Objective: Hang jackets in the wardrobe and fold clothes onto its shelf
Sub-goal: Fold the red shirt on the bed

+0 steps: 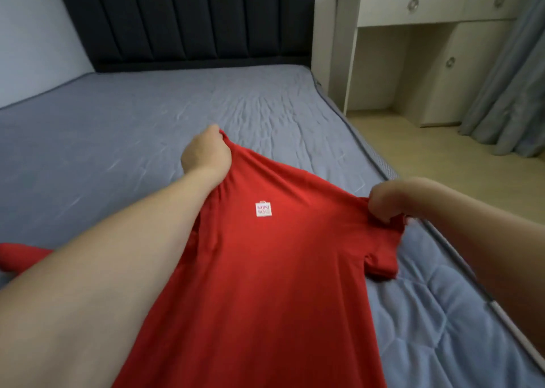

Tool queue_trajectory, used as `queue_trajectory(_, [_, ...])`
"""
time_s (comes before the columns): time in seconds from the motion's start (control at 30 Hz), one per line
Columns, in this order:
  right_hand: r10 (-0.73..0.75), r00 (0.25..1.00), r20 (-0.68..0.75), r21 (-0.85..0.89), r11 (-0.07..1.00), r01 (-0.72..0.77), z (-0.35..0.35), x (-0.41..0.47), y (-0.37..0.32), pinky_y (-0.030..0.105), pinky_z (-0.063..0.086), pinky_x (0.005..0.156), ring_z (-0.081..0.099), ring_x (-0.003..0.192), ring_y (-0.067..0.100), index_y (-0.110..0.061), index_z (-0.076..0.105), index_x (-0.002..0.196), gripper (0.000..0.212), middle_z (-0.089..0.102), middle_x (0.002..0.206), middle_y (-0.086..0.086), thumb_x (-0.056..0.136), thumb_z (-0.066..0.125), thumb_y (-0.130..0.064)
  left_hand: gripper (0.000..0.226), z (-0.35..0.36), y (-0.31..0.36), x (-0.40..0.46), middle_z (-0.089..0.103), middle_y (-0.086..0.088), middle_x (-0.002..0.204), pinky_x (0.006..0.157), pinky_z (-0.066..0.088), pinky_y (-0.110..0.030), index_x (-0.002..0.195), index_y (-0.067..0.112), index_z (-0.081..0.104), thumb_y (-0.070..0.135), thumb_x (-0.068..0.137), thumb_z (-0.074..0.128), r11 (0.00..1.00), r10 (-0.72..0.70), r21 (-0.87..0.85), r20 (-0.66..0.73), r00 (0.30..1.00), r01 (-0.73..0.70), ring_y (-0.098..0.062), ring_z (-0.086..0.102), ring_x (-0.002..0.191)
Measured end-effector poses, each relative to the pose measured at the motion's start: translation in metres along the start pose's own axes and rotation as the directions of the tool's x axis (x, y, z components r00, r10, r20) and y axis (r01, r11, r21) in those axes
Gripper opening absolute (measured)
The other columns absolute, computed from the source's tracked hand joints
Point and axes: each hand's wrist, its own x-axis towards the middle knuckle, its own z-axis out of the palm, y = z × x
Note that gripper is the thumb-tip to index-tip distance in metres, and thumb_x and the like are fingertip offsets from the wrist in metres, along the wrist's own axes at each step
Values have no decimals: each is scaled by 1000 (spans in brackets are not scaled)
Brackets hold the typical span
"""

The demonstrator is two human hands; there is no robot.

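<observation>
Red T-shirt (265,269) lengthwise, top end away.

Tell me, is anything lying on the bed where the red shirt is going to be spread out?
Nothing visible is. The left hand and right hand already grip the red shirt, stretched over the blue mattress, which looks bare ahead of it. Only more red fabric shows at the left edge. The wardrobe is out of view.

left hand (205,153): fist, arm outstretched | right hand (386,203): pinching
</observation>
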Motion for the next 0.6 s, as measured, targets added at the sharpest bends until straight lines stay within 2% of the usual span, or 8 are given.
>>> queue_trajectory(0.07, [-5, 967, -255, 76, 997, 25, 1, 18, -4, 28, 45, 69, 61, 92, 30, -4, 61, 98, 18, 62, 118, 18, 90, 46, -10, 23, 9, 6, 18, 64, -23, 107, 68, 34, -40, 112, 11, 54, 18, 100, 34, 998, 63, 37, -74, 995, -60, -43, 60, 99])
queue_trajectory(0.13, [72, 880, -469, 184, 983, 18, 7, 33, -6, 33, 44, 77, 54, 98, 31, -7, 56, 91, 13, 57, 119, 17, 87, 47, -15, 23, 23, 8, 28, 66, -20, 105, 68, 35, -40, 114, 12, 53, 18, 101, 34, 993, 95, 80, -87, 992, -88, -42, 61, 97])
queue_trajectory(0.23, [157, 757, -634, 151, 985, -78, 26, 44, -20, 56, 30, 103, 39, 119, 37, -9, 46, 125, 42, 35, 133, 16, 83, 47, -12, 29, 60, -9, 8, 61, -20, 121, 90, 42, -43, 124, 8, 49, 22, 101, 38, 984, 16, 178, 93, 996, -33, -40, 56, 115])
queue_trajectory(0.33, [-64, 620, -782, 79, 976, 201, 50, 39, -54, 62, 4, 112, 29, 132, 33, -15, 39, 137, 57, 28, 145, 14, 80, 47, -18, 36, 96, -34, -39, 56, -17, 127, 99, 35, -44, 125, 6, 51, 30, 101, 38, 965, 7, 256, 175, 985, -52, -35, 48, 122])
queue_trajectory(0.37, [-133, 624, -770, 78, 951, 298, 61, 35, -68, 57, 0, 114, 26, 138, 30, -17, 36, 142, 60, 27, 150, 13, 83, 44, -27, 36, 99, -39, -46, 57, -16, 125, 98, 35, -44, 124, 6, 53, 30, 101, 38, 966, 17, 254, 156, 988, -57, -34, 48, 120])
queue_trajectory(0.43, [-226, 723, -653, 125, 909, 397, 89, 28, -92, 49, -5, 117, 14, 146, 24, -21, 23, 150, 63, 18, 158, 9, 92, 31, -45, 42, 96, -41, -45, 56, -17, 129, 100, 34, -44, 132, 5, 48, 32, 101, 37, 973, 27, 220, 196, 980, -71, -35, 47, 122])
queue_trajectory(0.53, [-212, 809, -549, 135, 932, 336, 118, 23, -103, 47, -11, 117, 1, 149, 25, -27, 8, 154, 68, 5, 162, 8, 94, 22, -55, 60, 78, -50, -45, 38, -15, 149, 114, 20, -47, 150, 10, 25, 43, 101, 31, 971, 95, 175, 349, 932, -164, -33, 34, 137])
queue_trajectory(0.6, [-183, 830, -527, 66, 965, 255, 113, 25, -104, 51, -14, 115, 3, 148, 30, -26, 9, 154, 70, 7, 161, 12, 92, 19, -57, 60, 59, -71, -51, 31, -8, 156, 117, 12, -49, 151, 17, 25, 48, 100, 27, 965, 149, 139, 409, 900, -223, -28, 29, 142])
